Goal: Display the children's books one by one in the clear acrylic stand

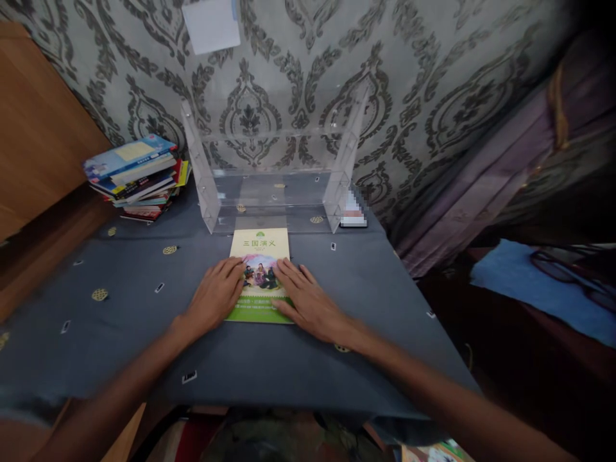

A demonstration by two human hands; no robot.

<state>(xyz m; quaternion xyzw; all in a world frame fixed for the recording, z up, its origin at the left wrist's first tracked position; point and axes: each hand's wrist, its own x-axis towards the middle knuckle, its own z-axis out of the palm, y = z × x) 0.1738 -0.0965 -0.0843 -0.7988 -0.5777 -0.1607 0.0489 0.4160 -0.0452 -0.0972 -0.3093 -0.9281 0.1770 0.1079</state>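
Note:
A closed book with a cream and green cover and a painted scene lies flat on the dark blue-grey tablecloth, its title facing me. My left hand rests along the book's left edge with the fingers stretched out. On the right side of the cover lies my right hand, fingers extended and thumb apart. Neither hand grips anything. Just beyond the book stands a clear plastic rack with tiered shelves, and the wall pattern shows through it.
At the back left is an uneven stack of books. A blurred-out small object sits right of the rack. The patterned tablecloth reaches the wall. Past the table's right edge are a curtain and a blue cloth with glasses on it.

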